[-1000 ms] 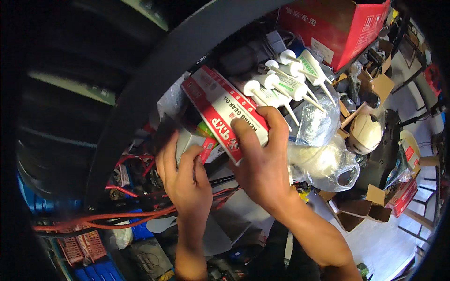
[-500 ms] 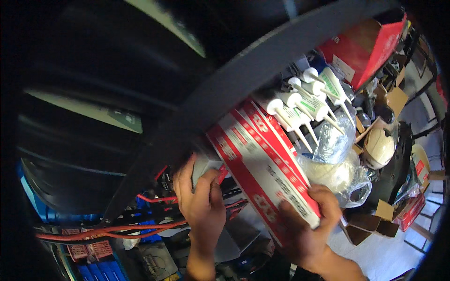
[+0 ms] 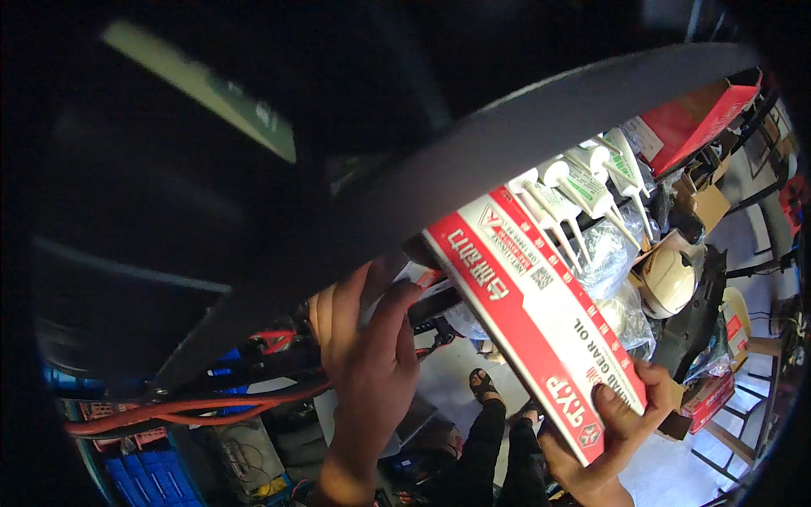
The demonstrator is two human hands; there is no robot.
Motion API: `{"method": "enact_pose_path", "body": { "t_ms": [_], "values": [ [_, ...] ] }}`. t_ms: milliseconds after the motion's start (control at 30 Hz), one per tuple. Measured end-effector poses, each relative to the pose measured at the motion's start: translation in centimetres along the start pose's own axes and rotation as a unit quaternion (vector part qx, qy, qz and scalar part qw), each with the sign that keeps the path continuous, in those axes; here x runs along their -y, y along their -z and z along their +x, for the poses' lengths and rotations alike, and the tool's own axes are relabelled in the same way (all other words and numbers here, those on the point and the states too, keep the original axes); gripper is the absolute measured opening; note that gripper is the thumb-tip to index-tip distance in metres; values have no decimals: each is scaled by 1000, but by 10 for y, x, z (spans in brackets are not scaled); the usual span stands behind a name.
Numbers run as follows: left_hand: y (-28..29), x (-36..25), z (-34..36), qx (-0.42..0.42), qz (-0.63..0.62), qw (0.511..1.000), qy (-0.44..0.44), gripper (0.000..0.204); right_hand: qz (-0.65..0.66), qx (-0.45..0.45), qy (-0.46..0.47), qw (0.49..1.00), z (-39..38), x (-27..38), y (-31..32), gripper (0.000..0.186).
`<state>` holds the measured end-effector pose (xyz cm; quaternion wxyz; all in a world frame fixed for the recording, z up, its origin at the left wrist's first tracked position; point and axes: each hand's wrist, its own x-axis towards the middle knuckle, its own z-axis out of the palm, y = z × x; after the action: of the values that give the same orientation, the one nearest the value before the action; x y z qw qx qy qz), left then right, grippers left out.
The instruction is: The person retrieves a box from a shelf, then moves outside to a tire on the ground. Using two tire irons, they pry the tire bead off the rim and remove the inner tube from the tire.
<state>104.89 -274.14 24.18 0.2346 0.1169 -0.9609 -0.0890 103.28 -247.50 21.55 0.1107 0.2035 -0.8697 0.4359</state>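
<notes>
My right hand (image 3: 621, 427) is closed on the lower end of the carton (image 3: 536, 317), thumb across its printed face and fingers wrapped behind; the grip looks firm. My left hand (image 3: 363, 351) is open, fingers spread and raised, the fingertips (image 3: 404, 291) pressed to the underside of the dark shelf edge (image 3: 524, 139) and near the carton's upper end; it holds nothing that I can make out.

The carton, long, red and white, is tilted, its top end tucked under the shelf edge beside a row of white sealant tubes (image 3: 583, 190), its bottom end low in my right hand. A red box (image 3: 697, 114) sits further along the shelf, and red cables (image 3: 194, 410) run below my left arm.

Judged step: the carton is part-way between shelf and free air, carried by one hand. The next move calls for keeping it clear of the tubes and steadying its top end with the left hand.
</notes>
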Motion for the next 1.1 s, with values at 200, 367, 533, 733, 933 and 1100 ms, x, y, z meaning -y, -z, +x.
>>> {"method": "enact_pose_path", "body": {
  "t_ms": [200, 367, 533, 733, 933, 1100],
  "values": [
    [0, -12, 1, 35, -31, 997, 64, 44, 1, 7, 79, 997, 33, 1, -32, 66],
    [10, -31, 8, 94, 5, 995, 37, 71, -1, 145, 76, 986, 67, 16, -36, 95],
    [9, -36, 19, 115, 91, 989, -32, 76, 119, 156, 49, 979, 115, 19, 1, 92],
    [8, -44, 17, 145, 113, 983, 8, 92, -226, 238, 184, 926, 273, -26, -76, 74],
    [9, -44, 18, 176, 121, 977, 29, 103, -316, 284, 312, 850, 324, -28, -92, 69],
    [8, -37, 13, 163, 110, 980, 17, 105, -341, 281, 253, 861, 331, -20, -57, 55]
  ]
}}
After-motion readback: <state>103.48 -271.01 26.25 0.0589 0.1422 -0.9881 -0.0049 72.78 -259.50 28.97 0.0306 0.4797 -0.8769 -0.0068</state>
